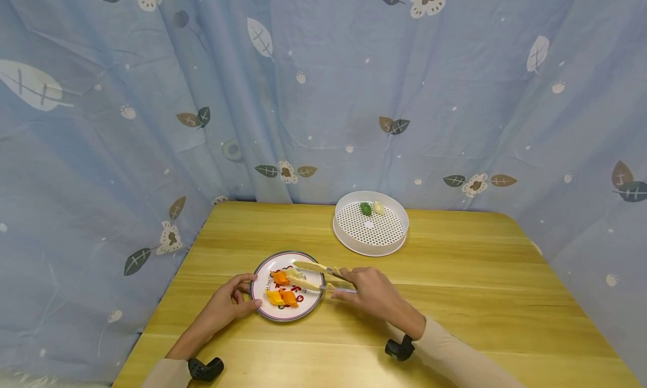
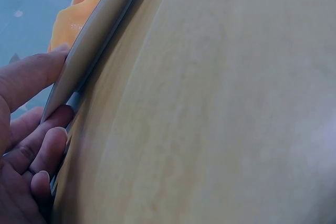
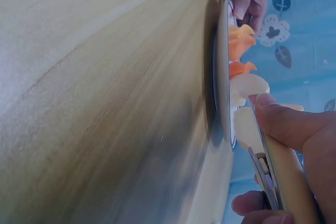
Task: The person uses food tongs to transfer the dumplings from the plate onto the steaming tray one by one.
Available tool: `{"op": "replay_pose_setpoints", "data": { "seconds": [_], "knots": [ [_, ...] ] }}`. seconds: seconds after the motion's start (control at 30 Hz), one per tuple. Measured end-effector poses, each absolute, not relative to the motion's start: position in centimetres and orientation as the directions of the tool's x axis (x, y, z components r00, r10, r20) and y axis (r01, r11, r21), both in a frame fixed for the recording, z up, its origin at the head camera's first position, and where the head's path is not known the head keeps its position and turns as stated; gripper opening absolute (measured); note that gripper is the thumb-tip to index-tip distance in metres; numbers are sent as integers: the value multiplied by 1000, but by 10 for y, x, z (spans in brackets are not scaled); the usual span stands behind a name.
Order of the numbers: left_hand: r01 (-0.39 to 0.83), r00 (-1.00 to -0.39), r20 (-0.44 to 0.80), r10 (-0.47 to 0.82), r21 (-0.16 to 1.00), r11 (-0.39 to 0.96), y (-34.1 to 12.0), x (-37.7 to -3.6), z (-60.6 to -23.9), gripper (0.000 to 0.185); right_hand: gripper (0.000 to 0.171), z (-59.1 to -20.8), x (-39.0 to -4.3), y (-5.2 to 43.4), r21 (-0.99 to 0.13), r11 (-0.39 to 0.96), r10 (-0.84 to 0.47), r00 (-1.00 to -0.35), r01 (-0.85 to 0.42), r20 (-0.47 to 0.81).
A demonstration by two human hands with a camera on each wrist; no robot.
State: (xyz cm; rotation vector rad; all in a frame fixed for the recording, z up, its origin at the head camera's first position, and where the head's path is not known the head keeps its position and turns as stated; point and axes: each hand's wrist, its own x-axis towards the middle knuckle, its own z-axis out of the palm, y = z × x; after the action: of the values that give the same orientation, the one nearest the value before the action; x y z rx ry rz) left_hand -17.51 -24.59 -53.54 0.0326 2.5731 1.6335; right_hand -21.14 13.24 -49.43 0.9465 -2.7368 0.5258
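Head view shows your tongs (image 1: 315, 276) reaching over the patterned plate (image 1: 263, 298), their cream tips spread around a pale food piece (image 1: 295, 275) that lies among orange pieces (image 1: 281, 288) near the plate's middle. Your right hand (image 1: 371, 290) has its grip curled round the tongs' handle end, thumb and fingers squeezing the two arms from either side, which likely lets you close the tips on the piece. Your left hand (image 1: 229, 301) rests on the desk (image 1: 455, 298) with its grip pinching the plate's near-left rim, thumb on top and fingers under the edge, probably to keep the plate from sliding. Farther back stands a white perforated tray (image 1: 399, 245), well apart from the plate, holding a green piece (image 1: 365, 208) and a pale piece (image 1: 378, 208) at its far edge.
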Motion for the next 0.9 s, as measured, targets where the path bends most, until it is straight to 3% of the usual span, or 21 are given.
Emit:
{"op": "replay_pose_setpoints", "data": {
  "seconds": [0.9],
  "knots": [
    [-44, -995, -76, 59, 901, 431, -244, -174, -533, 63, 49, -495, -209, 134, -244, 722, -547, -750, -647, 371]
  ]
}}
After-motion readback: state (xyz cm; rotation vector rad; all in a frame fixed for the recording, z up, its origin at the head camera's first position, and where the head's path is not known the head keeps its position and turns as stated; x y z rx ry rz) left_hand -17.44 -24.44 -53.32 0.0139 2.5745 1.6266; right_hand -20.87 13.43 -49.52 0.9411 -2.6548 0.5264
